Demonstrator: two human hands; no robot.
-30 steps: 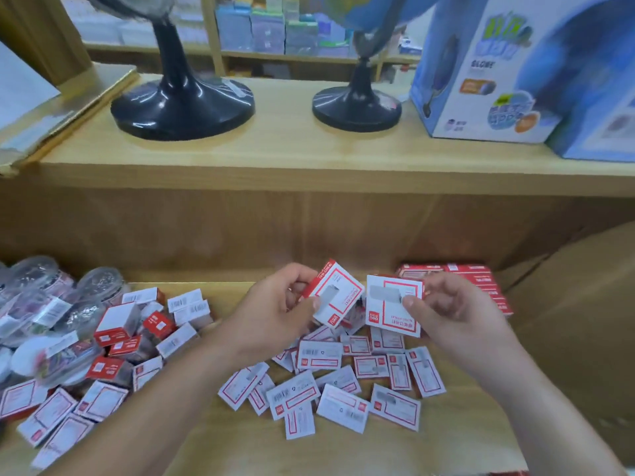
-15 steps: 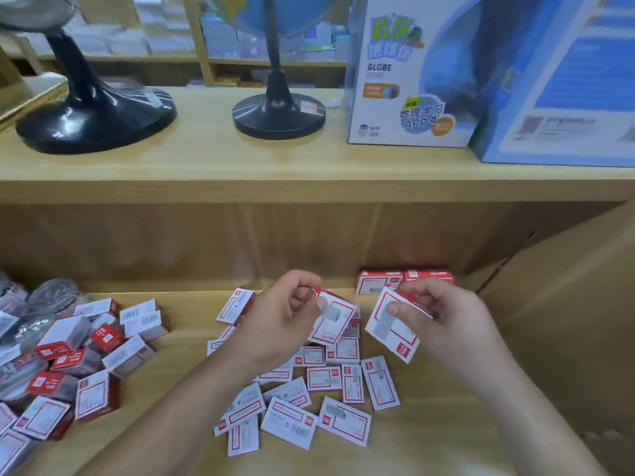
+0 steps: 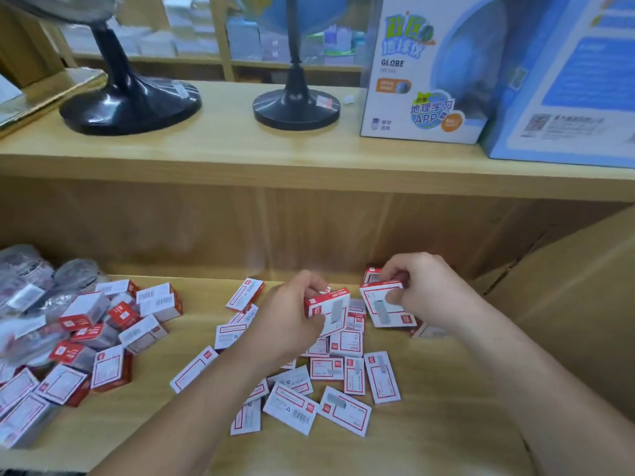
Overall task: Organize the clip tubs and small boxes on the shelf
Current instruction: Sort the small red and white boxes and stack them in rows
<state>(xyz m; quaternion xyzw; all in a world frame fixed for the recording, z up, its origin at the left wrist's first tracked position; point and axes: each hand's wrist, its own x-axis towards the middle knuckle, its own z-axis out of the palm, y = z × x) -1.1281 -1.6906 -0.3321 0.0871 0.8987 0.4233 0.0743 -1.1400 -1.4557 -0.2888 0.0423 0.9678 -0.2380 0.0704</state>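
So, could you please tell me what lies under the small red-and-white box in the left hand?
Beneath the small red-and-white cardboard box held by the left hand, more small boxes lie flat on the light wooden shelf. Those directly under it and the hand are covered.

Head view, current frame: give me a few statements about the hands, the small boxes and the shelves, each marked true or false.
1. The left hand grips one small box; the right hand grips a second box. True.
2. The left globe stand and right globe stand are white. False: both are black.
3. The GLOBE carton stands right of both stands. True.
4. The wrapped clip tubs lie at the lower shelf's right end. False: they lie at its far left.
5. Only two loose boxes lie on the lower shelf. False: many lie scattered there.
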